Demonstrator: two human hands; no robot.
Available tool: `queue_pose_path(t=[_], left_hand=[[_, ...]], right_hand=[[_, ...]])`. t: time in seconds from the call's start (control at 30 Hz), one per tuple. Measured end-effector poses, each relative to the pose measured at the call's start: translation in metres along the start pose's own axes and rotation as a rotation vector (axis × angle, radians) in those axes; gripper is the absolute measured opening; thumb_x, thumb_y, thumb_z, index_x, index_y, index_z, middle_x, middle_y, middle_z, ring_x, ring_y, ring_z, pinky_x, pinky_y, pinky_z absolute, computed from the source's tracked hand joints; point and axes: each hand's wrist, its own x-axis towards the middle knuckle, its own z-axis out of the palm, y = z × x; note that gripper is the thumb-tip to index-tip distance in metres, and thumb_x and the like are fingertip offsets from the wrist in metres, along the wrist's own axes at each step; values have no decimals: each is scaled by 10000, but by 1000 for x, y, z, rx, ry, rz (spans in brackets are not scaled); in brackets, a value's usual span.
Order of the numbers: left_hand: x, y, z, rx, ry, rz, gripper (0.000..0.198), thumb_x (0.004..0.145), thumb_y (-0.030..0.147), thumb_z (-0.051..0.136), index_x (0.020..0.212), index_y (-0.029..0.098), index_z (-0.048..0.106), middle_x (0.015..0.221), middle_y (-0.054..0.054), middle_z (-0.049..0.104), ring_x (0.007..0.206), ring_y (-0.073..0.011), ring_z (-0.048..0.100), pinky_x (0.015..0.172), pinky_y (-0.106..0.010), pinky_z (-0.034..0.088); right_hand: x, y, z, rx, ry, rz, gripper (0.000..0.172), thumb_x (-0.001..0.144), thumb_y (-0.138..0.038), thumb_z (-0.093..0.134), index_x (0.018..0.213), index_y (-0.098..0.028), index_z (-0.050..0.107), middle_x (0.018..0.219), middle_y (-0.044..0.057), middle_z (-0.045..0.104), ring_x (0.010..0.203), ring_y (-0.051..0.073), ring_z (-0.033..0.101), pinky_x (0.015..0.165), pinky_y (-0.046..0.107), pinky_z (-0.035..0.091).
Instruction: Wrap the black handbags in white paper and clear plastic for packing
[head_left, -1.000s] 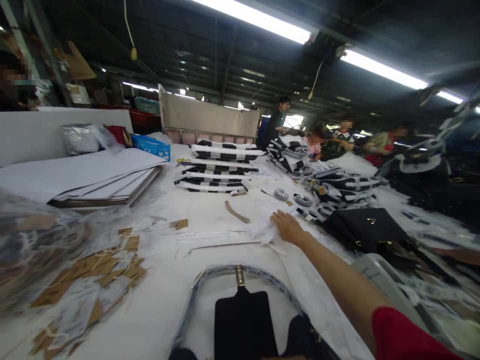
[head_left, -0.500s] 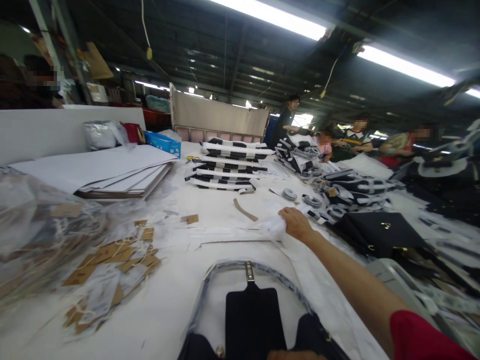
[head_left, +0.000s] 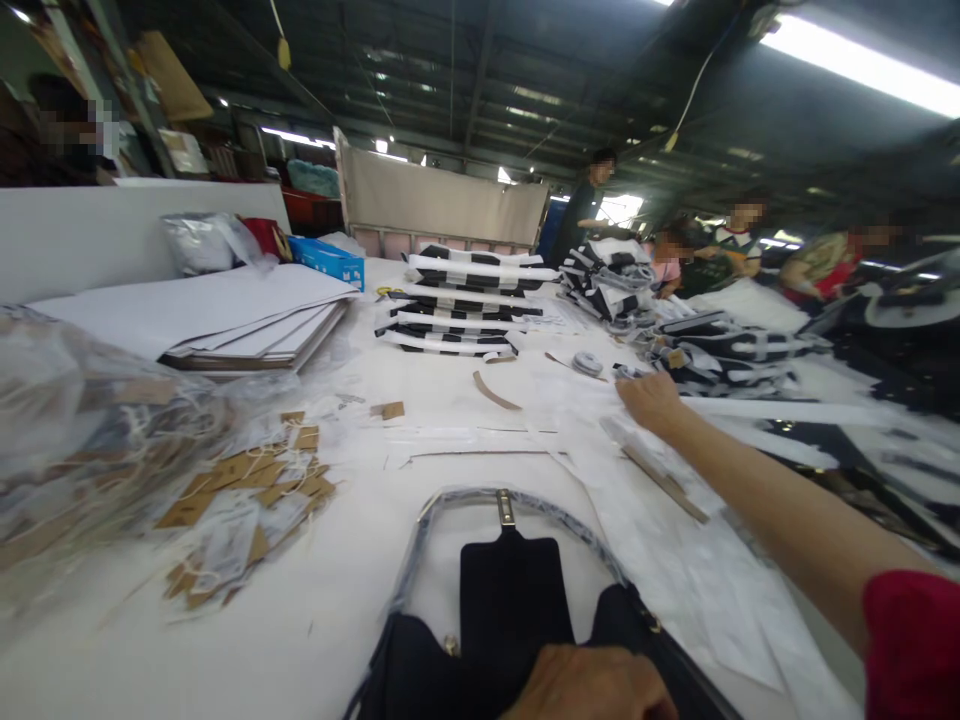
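A black handbag (head_left: 514, 590) lies in front of me, its flap strap up and its arched handle (head_left: 420, 545) wrapped in clear film. On its body, at the bottom edge, rests my left hand (head_left: 592, 685), fingers curled over the bag and partly out of view. My right hand (head_left: 649, 402) is stretched far out over the table, closed, with thin white wrapping material (head_left: 577, 395) at its fingertips; the fingers are blurred. More white sheeting (head_left: 720, 560) lies under the right forearm, with a brown strip (head_left: 667, 485) on it.
Cardboard tags (head_left: 247, 480) and clear plastic bags (head_left: 97, 420) cover the left side. Behind are white boards (head_left: 262, 305), a blue box (head_left: 326, 262) and stacked wrapped black-and-white pieces (head_left: 465, 300). More wrapped pieces (head_left: 720, 350) heap at right. Several people work beyond.
My right hand has moved right and away, and white material now covers part of the black bag at right. My left hand has come further into view on the handbag.
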Motion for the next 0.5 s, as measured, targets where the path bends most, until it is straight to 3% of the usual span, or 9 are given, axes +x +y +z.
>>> queue_pose_path(t=[0.13,0.23,0.33,0.5], left_hand=[[-11,2,-3,-48,64,60,286,691,129,752,929,280,706,795,65,637,737,-115,596,613,-177,365],[-14,2,-4,-23,54,60,298,669,136,759,926,278,708,777,65,643,692,-115,572,611,-183,368],[-15,-2,-2,-32,61,70,298,690,194,747,970,285,703,808,61,659,682,-117,562,602,-189,369],[-18,-8,3,-45,83,75,308,730,277,721,1036,286,681,880,44,673,715,-127,577,602,-195,380]], right_hand=[[-18,26,-1,5,-86,162,298,822,-133,505,1025,-85,716,972,268,717,977,401,677,742,566,492],[-24,26,-3,36,-83,202,300,848,-167,498,1058,-105,703,1000,254,715,994,390,676,736,545,506],[-20,5,-5,91,-16,137,299,882,-214,520,1130,-109,648,1075,242,694,1017,356,668,771,474,501],[3,-60,0,215,56,-17,392,900,-345,563,1257,-186,529,1185,177,661,1088,320,625,838,438,468]])
